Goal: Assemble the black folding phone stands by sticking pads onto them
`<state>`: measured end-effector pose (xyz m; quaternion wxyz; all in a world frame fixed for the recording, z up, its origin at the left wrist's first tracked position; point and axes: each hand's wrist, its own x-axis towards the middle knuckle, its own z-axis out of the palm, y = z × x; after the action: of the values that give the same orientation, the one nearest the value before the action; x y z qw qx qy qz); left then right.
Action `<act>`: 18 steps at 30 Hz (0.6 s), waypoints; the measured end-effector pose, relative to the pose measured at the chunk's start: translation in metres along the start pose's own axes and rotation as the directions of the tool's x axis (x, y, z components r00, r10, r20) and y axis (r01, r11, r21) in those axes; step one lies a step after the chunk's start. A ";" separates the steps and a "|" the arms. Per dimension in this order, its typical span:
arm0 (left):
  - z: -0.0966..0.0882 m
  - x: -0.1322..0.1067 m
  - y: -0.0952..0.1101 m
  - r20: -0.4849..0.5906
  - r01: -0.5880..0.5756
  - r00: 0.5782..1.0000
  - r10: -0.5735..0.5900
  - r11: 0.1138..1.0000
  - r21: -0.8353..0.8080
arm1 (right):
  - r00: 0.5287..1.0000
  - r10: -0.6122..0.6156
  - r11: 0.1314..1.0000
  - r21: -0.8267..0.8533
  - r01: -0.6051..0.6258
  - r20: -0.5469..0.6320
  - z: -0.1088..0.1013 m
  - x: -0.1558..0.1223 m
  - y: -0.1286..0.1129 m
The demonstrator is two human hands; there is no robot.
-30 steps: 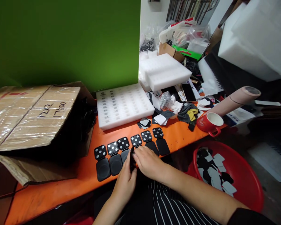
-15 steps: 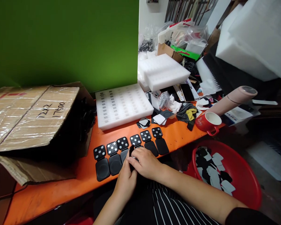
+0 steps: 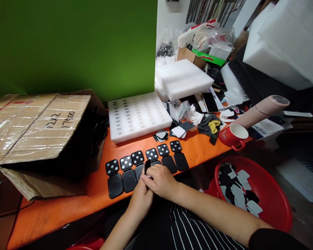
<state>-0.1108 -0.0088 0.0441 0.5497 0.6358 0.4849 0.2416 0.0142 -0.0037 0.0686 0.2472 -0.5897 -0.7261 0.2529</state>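
Observation:
My left hand (image 3: 142, 194) and my right hand (image 3: 160, 178) meet over the front edge of the orange table. Both are closed round a thin black piece (image 3: 147, 167) that stands on edge between them; my fingers hide most of it, so its kind is unclear. Just beyond lies a row of several open black hinged cases. Their upper halves, such as the leftmost dotted panel (image 3: 112, 167), carry round silvery dots. The lower halves, such as the plain black panel (image 3: 115, 186), lie toward me. My hands partly cover the middle cases.
Behind the row lies a white foam tray (image 3: 141, 121) with slots. An open cardboard box (image 3: 41, 128) stands left. Rightward are small white and black pads (image 3: 178, 131), grey-yellow gloves (image 3: 210, 125), a red mug (image 3: 231, 137), a pink flask (image 3: 263, 111) and a red basin (image 3: 273, 198) holding pads.
The view has shifted slightly. Both hands stay together on the black piece, with only a small movement of the fingers. The row of cases looks the same.

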 end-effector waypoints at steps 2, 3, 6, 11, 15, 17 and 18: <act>0.001 0.001 0.000 -0.026 0.047 0.998 -0.050 0.990 -0.132 | 0.999 0.038 0.985 0.170 -0.037 -0.004 0.001 0.000 0.004; 0.001 0.002 0.001 -0.044 0.081 0.995 -0.093 0.971 -0.226 | 0.996 0.085 0.948 0.306 -0.088 0.022 0.000 0.001 0.006; -0.002 0.004 0.006 -0.009 0.223 0.965 -0.264 0.832 -0.507 | 0.951 0.246 0.625 0.719 -0.304 0.188 -0.004 0.003 0.016; -0.011 0.007 0.008 -0.056 0.257 0.936 -0.348 0.783 -0.567 | 0.922 0.290 0.585 0.715 -0.382 0.256 -0.015 0.005 0.027; -0.010 0.005 0.002 -0.168 0.139 0.965 -0.200 0.938 -0.317 | 0.941 0.269 0.800 0.497 -0.336 0.203 -0.019 0.003 0.020; -0.009 0.002 0.001 -0.190 0.051 0.979 -0.071 0.993 -0.106 | 0.948 0.264 0.844 0.434 -0.316 0.177 -0.018 0.002 0.016; -0.009 -0.001 0.000 -0.189 -0.001 0.982 0.001 1.000 0.001 | 0.949 0.264 0.850 0.423 -0.314 0.175 -0.018 0.002 0.016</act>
<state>-0.1181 -0.0053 0.0469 0.5008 0.6103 0.5349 0.3010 0.0371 0.0019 0.0719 0.2944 -0.6049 -0.5640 0.4788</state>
